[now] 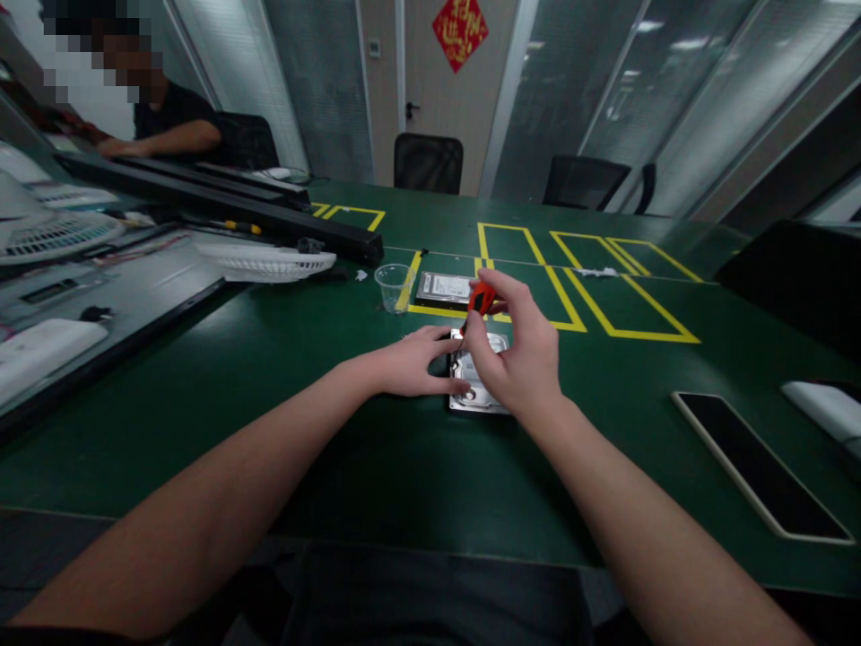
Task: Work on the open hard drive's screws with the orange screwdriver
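Note:
A silver hard drive (479, 404) lies on the green table in front of me, label side partly covered by my hands. My left hand (413, 363) holds it from the left, its thumb and fingers resting on the drive. In my right hand (521, 350) is a screwdriver (480, 301) with an orange and black handle, pinched near the top. It stands nearly upright over the drive's upper left; its tip is too small to make out. Just beyond lies a second hard drive (444, 287), with a clear plastic cup (394, 292) to its left.
Yellow tape rectangles (652, 337) mark the table. A phone (760, 467) lies at right. Fan parts (269, 260), a long black bar (269, 211) and a flat panel (154, 269) crowd the left. A person (175, 126) sits at the far left.

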`<state>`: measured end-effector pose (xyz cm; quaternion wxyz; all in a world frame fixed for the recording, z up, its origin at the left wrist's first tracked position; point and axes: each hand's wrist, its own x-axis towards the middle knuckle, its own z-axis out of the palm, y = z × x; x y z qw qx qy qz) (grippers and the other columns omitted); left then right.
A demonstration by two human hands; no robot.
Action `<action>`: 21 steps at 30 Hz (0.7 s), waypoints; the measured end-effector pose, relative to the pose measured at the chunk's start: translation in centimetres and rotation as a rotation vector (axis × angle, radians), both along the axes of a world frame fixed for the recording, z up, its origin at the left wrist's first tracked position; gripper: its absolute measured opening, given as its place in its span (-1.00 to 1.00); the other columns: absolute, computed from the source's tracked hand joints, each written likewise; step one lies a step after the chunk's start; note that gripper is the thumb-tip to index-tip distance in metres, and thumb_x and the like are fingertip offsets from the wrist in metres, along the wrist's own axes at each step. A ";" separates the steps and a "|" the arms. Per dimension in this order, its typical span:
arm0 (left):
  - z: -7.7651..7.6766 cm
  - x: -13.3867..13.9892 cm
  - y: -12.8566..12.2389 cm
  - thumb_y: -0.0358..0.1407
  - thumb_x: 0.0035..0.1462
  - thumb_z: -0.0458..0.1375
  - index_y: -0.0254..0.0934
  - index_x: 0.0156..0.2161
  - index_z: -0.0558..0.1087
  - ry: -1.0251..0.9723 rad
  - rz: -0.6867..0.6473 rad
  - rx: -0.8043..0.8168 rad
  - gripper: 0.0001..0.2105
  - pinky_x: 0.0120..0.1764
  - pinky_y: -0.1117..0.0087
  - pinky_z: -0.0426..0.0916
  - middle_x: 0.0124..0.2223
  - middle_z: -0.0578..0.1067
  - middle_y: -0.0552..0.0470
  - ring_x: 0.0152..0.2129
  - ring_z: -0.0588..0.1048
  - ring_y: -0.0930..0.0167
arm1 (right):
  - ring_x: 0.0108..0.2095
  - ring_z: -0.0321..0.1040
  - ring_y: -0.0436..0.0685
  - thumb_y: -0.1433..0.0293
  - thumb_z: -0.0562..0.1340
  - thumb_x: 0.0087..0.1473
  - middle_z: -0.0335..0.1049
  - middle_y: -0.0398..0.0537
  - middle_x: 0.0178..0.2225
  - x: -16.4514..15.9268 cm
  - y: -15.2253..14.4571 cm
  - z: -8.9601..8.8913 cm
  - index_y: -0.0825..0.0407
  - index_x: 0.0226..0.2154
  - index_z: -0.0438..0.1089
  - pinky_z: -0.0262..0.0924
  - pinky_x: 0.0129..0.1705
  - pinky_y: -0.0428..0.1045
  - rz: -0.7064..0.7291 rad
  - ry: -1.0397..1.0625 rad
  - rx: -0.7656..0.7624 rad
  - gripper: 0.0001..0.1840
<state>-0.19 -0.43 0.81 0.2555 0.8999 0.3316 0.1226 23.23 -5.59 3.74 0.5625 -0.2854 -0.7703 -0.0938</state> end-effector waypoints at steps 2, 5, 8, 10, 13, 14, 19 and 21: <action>0.0 0.0 0.0 0.37 0.54 0.45 0.00 0.74 0.48 -0.010 -0.006 -0.002 -0.10 0.80 -0.41 0.20 0.84 0.36 -0.27 0.80 0.29 -0.29 | 0.24 0.77 0.42 0.36 0.30 0.65 0.75 0.16 0.37 0.1 0.1 -0.1 -0.17 0.61 0.44 0.78 0.31 0.38 0.007 -0.003 -0.014 -0.40; 0.1 0.0 0.0 0.39 0.54 0.43 0.01 0.73 0.49 -0.030 -0.029 0.008 -0.11 0.81 -0.39 0.19 0.82 0.40 -0.22 0.80 0.29 -0.25 | 0.22 0.73 0.42 0.26 0.40 0.63 0.72 0.14 0.32 0.3 0.2 -0.1 -0.19 0.58 0.48 0.79 0.27 0.38 -0.020 -0.024 -0.047 -0.42; 0.2 0.1 -0.1 0.38 0.53 0.44 -0.06 0.70 0.54 -0.027 -0.017 0.008 -0.12 0.81 -0.38 0.19 0.81 0.41 -0.27 0.80 0.29 -0.28 | 0.13 0.72 0.35 0.25 0.46 0.62 0.69 0.09 0.20 0.4 0.2 0.1 -0.19 0.53 0.54 0.79 0.18 0.29 -0.041 -0.016 -0.027 -0.46; 0.2 0.1 -0.1 0.37 0.53 0.44 -0.07 0.69 0.55 -0.022 -0.011 0.009 -0.12 0.79 -0.39 0.23 0.81 0.40 -0.31 0.78 0.32 -0.30 | 0.11 0.72 0.33 0.32 0.42 0.62 0.70 0.08 0.18 0.3 0.2 0.2 -0.18 0.53 0.55 0.79 0.17 0.28 -0.045 -0.013 -0.005 -0.47; 0.2 0.1 0.0 0.39 0.54 0.44 -0.04 0.73 0.50 -0.014 -0.014 0.009 -0.09 0.77 -0.44 0.25 0.85 0.34 -0.32 0.78 0.32 -0.33 | 0.17 0.75 0.38 0.42 0.30 0.62 0.74 0.12 0.28 0.1 0.0 0.2 -0.18 0.59 0.49 0.79 0.25 0.35 -0.031 -0.011 0.006 -0.39; 0.1 0.0 0.0 0.40 0.53 0.44 -0.04 0.75 0.49 -0.010 -0.014 0.008 -0.07 0.77 -0.46 0.25 0.85 0.33 -0.32 0.78 0.31 -0.34 | 0.20 0.75 0.39 0.44 0.27 0.63 0.75 0.14 0.31 0.0 -0.1 0.1 -0.18 0.62 0.46 0.79 0.27 0.37 -0.020 -0.008 0.008 -0.36; 0.1 0.1 0.1 0.38 0.56 0.42 -0.04 0.76 0.47 -0.026 -0.035 0.019 -0.09 0.79 -0.44 0.21 0.85 0.35 -0.28 0.80 0.27 -0.29 | 0.20 0.74 0.37 0.36 0.38 0.63 0.74 0.12 0.29 0.0 -0.1 0.1 -0.19 0.58 0.51 0.78 0.25 0.32 -0.007 -0.006 0.009 -0.42; 0.0 0.1 0.1 0.37 0.56 0.43 -0.06 0.74 0.49 -0.024 -0.032 0.019 -0.10 0.80 -0.41 0.19 0.84 0.36 -0.28 0.81 0.27 -0.26 | 0.16 0.73 0.35 0.31 0.44 0.62 0.73 0.10 0.22 0.1 -0.1 0.2 -0.18 0.53 0.56 0.78 0.19 0.28 -0.031 -0.001 0.008 -0.46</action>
